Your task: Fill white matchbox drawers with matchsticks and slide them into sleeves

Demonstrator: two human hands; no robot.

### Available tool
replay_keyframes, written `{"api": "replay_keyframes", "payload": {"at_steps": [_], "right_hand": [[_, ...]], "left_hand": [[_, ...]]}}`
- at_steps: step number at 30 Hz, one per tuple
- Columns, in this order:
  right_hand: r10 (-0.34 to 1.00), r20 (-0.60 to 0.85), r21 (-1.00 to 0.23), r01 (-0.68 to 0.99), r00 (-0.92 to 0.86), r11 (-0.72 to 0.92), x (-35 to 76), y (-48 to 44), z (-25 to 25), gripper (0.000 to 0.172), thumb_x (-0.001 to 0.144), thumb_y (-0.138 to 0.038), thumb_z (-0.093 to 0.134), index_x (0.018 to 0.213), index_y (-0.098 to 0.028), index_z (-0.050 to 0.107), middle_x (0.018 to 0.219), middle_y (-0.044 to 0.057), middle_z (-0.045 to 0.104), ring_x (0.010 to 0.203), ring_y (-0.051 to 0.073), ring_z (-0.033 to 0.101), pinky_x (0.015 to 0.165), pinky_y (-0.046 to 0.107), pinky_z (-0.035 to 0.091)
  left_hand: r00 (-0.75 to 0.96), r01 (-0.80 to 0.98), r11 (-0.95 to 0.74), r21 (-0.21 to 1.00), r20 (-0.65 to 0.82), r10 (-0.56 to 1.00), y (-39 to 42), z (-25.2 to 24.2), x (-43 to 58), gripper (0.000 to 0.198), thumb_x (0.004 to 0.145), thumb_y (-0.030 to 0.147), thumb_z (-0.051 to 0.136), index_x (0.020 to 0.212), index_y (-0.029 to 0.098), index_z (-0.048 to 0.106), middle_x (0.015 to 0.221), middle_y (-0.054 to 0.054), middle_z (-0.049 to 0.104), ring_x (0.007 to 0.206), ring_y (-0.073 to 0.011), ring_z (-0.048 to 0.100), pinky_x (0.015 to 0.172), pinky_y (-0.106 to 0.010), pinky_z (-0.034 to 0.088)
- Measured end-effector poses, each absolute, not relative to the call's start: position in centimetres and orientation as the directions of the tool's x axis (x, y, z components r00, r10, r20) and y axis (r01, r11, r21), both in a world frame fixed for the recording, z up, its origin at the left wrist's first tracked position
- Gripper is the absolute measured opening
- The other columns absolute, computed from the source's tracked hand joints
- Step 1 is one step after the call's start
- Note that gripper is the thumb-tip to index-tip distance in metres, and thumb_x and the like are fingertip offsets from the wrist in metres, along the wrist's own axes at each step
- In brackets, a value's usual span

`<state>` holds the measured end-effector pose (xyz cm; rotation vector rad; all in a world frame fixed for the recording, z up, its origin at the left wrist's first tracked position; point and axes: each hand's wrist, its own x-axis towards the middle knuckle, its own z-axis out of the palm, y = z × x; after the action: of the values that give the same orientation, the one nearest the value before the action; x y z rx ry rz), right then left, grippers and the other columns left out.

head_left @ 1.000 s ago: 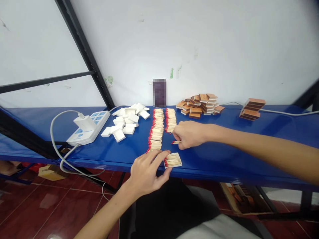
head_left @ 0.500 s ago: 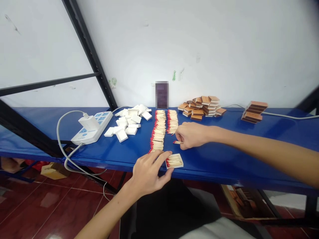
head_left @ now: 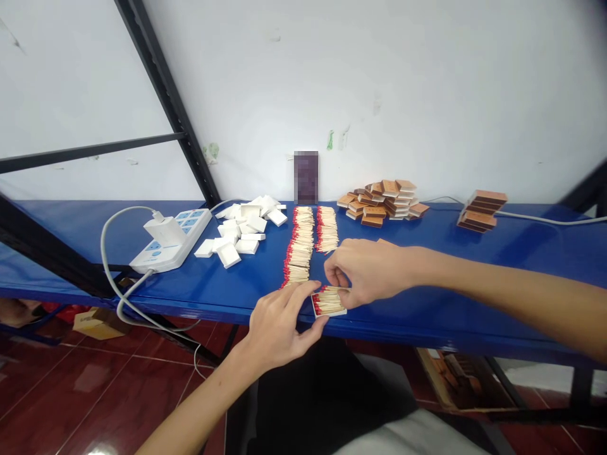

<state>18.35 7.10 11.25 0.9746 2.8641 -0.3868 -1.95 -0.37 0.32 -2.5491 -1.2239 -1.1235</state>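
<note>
Near the blue shelf's front edge lies a small white matchbox tray [head_left: 329, 312] filled with red-tipped matches. My left hand [head_left: 279, 319] grips its left end between thumb and forefinger. Over the tray's far right side, my right hand [head_left: 367, 272] pinches matches, their red heads pointing left; its fingertips partly cover them. Just beyond my hands lie two rows of loose matches: a long row [head_left: 300, 243] and a shorter row [head_left: 327, 229] to its right. The near end of the long row is hidden by my left hand.
White trays [head_left: 239, 227] are heaped at the left, beside a white power strip [head_left: 173, 243] with cables. Brown matchboxes [head_left: 384, 202] form a pile at the back right, with a smaller stack [head_left: 482, 212] farther right. A blurred dark panel [head_left: 306, 177] stands against the wall.
My right hand has brought its pinched matches nearer, from beside the short row to above the tray. My left hand still grips the tray. The view has shifted slightly.
</note>
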Motion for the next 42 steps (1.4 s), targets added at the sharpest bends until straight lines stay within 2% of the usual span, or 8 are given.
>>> {"api": "replay_keyframes", "payload": {"at_steps": [7, 13, 17, 24, 27, 31, 42], "right_hand": [[0.511, -0.181, -0.104, 0.532, -0.841, 0.84, 17.3, 5.9, 10.4, 0.009, 0.067, -0.027, 0.061, 0.069, -0.019, 0.065, 0.059, 0.001, 0.063, 0.054, 0.014, 0.048, 0.052, 0.028, 0.027], [0.476, -0.189, -0.104, 0.499, -0.859, 0.86, 17.3, 5.5, 10.7, 0.01, 0.068, -0.025, 0.06, 0.067, -0.018, 0.066, 0.061, 0.002, 0.065, 0.052, 0.014, 0.049, 0.05, 0.027, 0.027], [0.463, -0.178, -0.198, 0.493, -0.868, 0.847, 17.5, 5.7, 10.8, 0.008, 0.069, -0.024, 0.062, 0.066, -0.018, 0.067, 0.065, 0.002, 0.069, 0.059, 0.015, 0.055, 0.055, 0.027, 0.034], [0.481, -0.209, -0.508, 0.515, -0.851, 0.69, 18.6, 6.5, 10.6, 0.013, 0.076, -0.019, 0.06, 0.082, -0.017, 0.072, 0.07, -0.001, 0.071, 0.061, 0.012, 0.063, 0.059, 0.021, 0.045], [0.486, -0.226, -0.604, 0.513, -0.844, 0.61, 18.9, 6.7, 10.2, 0.014, 0.079, -0.019, 0.06, 0.084, -0.016, 0.072, 0.071, 0.0, 0.072, 0.064, 0.012, 0.066, 0.06, 0.019, 0.048], [0.491, -0.192, -0.63, 0.49, -0.85, 0.602, 18.9, 6.9, 9.9, 0.013, 0.08, -0.02, 0.061, 0.083, -0.015, 0.073, 0.07, 0.0, 0.072, 0.063, 0.012, 0.066, 0.06, 0.019, 0.048], [0.524, -0.144, -0.693, 0.464, -0.839, 0.552, 19.2, 6.7, 9.3, 0.013, 0.081, -0.02, 0.063, 0.088, -0.016, 0.073, 0.069, 0.0, 0.071, 0.064, 0.013, 0.067, 0.06, 0.02, 0.048]], "left_hand": [[0.443, 0.713, -0.67, 0.208, 0.608, 0.659, -0.3, 0.5, -2.1, 0.03, 0.093, 0.038, 0.059, 0.117, 0.022, 0.051, 0.105, -0.004, 0.07, 0.089, -0.0219, 0.07, 0.074, -0.032, 0.054], [0.471, 0.686, -0.691, 0.229, 0.584, 0.661, -0.2, 0.6, -2.2, 0.018, 0.094, 0.036, 0.059, 0.103, 0.022, 0.051, 0.103, -0.002, 0.069, 0.087, -0.0203, 0.068, 0.073, -0.031, 0.051], [0.475, 0.679, -0.696, 0.232, 0.584, 0.659, -0.2, 0.6, -2.3, 0.018, 0.094, 0.037, 0.059, 0.099, 0.022, 0.05, 0.101, -0.002, 0.068, 0.085, -0.0202, 0.067, 0.072, -0.031, 0.051], [0.476, 0.682, -0.694, 0.233, 0.578, 0.662, -0.2, 0.4, -2.3, 0.019, 0.094, 0.038, 0.06, 0.101, 0.022, 0.052, 0.102, -0.002, 0.069, 0.087, -0.0206, 0.068, 0.075, -0.032, 0.052], [0.478, 0.68, -0.697, 0.228, 0.583, 0.657, -0.2, 0.4, -2.3, 0.02, 0.094, 0.037, 0.06, 0.105, 0.022, 0.053, 0.105, -0.003, 0.069, 0.089, -0.0209, 0.068, 0.076, -0.032, 0.053], [0.483, 0.682, -0.699, 0.213, 0.586, 0.65, -0.2, 0.5, -2.3, 0.023, 0.094, 0.037, 0.06, 0.111, 0.023, 0.055, 0.108, -0.003, 0.069, 0.092, -0.0209, 0.068, 0.078, -0.032, 0.053], [0.488, 0.677, -0.712, 0.187, 0.611, 0.624, -0.1, 0.4, -2.3, 0.021, 0.094, 0.037, 0.06, 0.109, 0.021, 0.059, 0.107, -0.004, 0.069, 0.091, -0.0198, 0.069, 0.076, -0.031, 0.055]]}}
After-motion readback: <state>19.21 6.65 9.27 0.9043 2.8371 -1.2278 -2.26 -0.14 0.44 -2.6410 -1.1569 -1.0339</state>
